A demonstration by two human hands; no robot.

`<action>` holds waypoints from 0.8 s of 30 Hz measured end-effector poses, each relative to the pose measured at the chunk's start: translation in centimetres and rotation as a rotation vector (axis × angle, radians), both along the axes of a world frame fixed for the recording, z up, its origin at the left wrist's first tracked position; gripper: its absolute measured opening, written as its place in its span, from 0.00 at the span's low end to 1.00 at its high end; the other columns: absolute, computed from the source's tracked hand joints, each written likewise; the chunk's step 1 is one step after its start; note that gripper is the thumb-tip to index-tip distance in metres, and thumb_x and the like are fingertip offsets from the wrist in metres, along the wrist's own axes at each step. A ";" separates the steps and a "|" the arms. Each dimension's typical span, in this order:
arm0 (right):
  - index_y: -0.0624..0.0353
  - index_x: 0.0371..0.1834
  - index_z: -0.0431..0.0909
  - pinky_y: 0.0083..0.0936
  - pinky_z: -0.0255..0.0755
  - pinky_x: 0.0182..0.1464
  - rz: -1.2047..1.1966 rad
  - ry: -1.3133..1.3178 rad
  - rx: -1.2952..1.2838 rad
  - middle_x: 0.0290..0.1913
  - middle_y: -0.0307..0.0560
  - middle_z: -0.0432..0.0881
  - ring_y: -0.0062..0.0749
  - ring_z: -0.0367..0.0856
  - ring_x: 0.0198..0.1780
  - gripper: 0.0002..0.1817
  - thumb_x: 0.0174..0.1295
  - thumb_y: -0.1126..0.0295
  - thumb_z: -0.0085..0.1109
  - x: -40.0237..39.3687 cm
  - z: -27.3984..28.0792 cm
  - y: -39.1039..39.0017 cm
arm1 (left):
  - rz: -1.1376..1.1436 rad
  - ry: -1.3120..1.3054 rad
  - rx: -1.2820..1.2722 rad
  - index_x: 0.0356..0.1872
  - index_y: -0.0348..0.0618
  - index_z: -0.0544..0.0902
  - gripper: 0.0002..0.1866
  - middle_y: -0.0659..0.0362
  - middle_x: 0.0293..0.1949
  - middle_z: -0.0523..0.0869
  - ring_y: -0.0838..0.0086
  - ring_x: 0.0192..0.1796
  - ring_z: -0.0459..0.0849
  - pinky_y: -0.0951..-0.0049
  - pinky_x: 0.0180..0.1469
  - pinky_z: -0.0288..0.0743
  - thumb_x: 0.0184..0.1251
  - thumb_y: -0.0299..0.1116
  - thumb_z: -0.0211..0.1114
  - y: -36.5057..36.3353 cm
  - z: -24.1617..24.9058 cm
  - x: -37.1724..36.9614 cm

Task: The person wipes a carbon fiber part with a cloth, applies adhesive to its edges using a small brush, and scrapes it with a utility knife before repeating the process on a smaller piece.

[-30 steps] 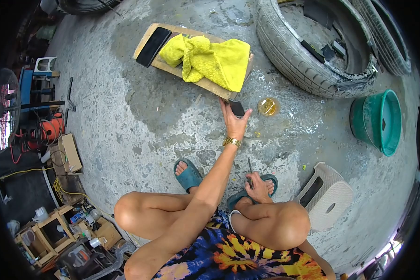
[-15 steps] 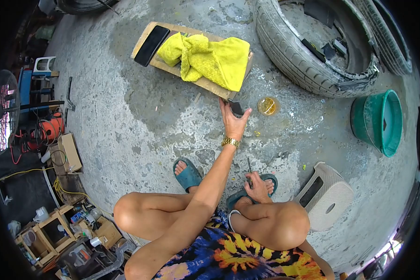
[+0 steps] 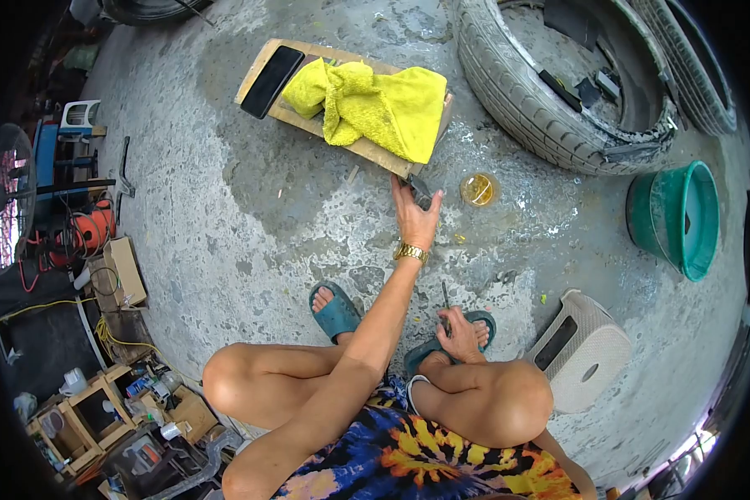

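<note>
My left hand (image 3: 417,218), with a gold watch (image 3: 412,252) at its wrist, reaches to the near edge of a low wooden bench (image 3: 367,155). Its thumb and fingers close round a small black block-like piece (image 3: 420,192), whose exact kind I cannot make out. On the bench a yellow towel (image 3: 408,104) lies bunched, and a black phone (image 3: 272,82) rests at the left end. Beside my right foot, my right hand (image 3: 460,335) is closed on a thin dark tool (image 3: 445,293) pointing away from me; its tip is too small to identify.
A glass of amber liquid (image 3: 479,190) stands right of my left hand. Beyond it lie a large cut tire (image 3: 533,108) and a green bucket (image 3: 658,212). A beige plastic stool (image 3: 592,354) is at my right. Wooden crates (image 3: 83,421) and tools crowd the left side.
My left thumb has drawn in toward the fingers, and the black piece has turned slightly in the grip. My right hand and its tool stay where they were.
</note>
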State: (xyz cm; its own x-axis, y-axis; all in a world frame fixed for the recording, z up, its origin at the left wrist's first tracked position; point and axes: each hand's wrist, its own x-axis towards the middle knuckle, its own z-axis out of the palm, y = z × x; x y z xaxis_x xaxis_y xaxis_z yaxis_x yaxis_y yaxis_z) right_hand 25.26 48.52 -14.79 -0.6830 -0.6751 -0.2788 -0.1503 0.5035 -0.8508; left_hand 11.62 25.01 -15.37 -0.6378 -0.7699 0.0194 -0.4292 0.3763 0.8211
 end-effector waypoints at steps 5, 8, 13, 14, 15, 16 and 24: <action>0.56 0.49 0.73 0.39 0.74 0.41 0.007 -0.001 0.027 0.42 0.51 0.73 0.51 0.78 0.41 0.16 0.55 0.73 0.59 0.0 0.0 0.0 | -0.070 -0.233 -0.191 0.50 0.27 0.77 0.30 0.37 0.66 0.66 0.43 0.66 0.67 0.48 0.64 0.67 0.62 0.49 0.66 -0.6 0.7 0.3; 0.56 0.49 0.73 0.40 0.73 0.40 0.001 -0.001 0.012 0.42 0.52 0.72 0.52 0.77 0.41 0.16 0.55 0.73 0.58 0.0 0.0 0.0 | -0.077 -0.293 -0.229 0.49 0.29 0.78 0.30 0.39 0.63 0.70 0.45 0.65 0.68 0.47 0.62 0.67 0.62 0.50 0.66 -0.8 1.1 0.4; 0.56 0.49 0.73 0.41 0.73 0.41 -0.002 0.012 -0.003 0.43 0.52 0.72 0.53 0.77 0.41 0.17 0.55 0.73 0.58 0.1 -0.2 0.1 | -0.081 -0.216 -0.225 0.49 0.28 0.79 0.30 0.40 0.62 0.71 0.45 0.64 0.71 0.51 0.62 0.69 0.59 0.49 0.69 -1.5 0.9 0.8; 0.56 0.49 0.73 0.41 0.73 0.41 -0.002 0.013 -0.003 0.43 0.52 0.72 0.53 0.77 0.41 0.17 0.55 0.73 0.58 0.1 -0.2 0.1 | -0.083 -0.182 -0.200 0.49 0.27 0.80 0.30 0.40 0.62 0.72 0.46 0.63 0.71 0.53 0.62 0.69 0.58 0.48 0.70 -1.7 0.8 0.9; 0.56 0.49 0.73 0.41 0.73 0.41 -0.001 0.001 0.004 0.43 0.52 0.72 0.53 0.78 0.42 0.17 0.55 0.73 0.58 0.1 -0.2 0.1 | -0.083 -0.182 -0.201 0.49 0.27 0.80 0.30 0.40 0.62 0.72 0.46 0.63 0.71 0.53 0.62 0.69 0.58 0.48 0.70 -1.9 0.7 1.1; 0.57 0.49 0.73 0.40 0.74 0.42 0.000 -0.010 0.011 0.43 0.52 0.73 0.53 0.78 0.42 0.16 0.55 0.73 0.58 0.1 -0.2 0.1 | -0.087 -0.193 -0.170 0.49 0.29 0.80 0.29 0.42 0.60 0.73 0.47 0.60 0.73 0.55 0.61 0.70 0.57 0.47 0.71 -2.0 0.6 1.2; 0.57 0.48 0.73 0.40 0.74 0.43 -0.015 -0.031 0.012 0.43 0.52 0.73 0.52 0.78 0.43 0.16 0.55 0.74 0.58 0.0 0.3 0.0 | -0.089 -0.229 -0.204 0.48 0.31 0.80 0.27 0.44 0.55 0.76 0.48 0.56 0.77 0.57 0.58 0.72 0.55 0.44 0.72 -2.5 1.3 1.2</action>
State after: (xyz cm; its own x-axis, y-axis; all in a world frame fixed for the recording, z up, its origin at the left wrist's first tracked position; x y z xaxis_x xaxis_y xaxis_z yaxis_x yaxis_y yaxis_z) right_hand 25.23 48.48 -14.51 -0.6839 -0.6612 -0.3082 -0.1159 0.5156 -0.8490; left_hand 12.80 22.52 -14.10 -0.7078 -0.7062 0.0161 -0.5523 0.5675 0.6107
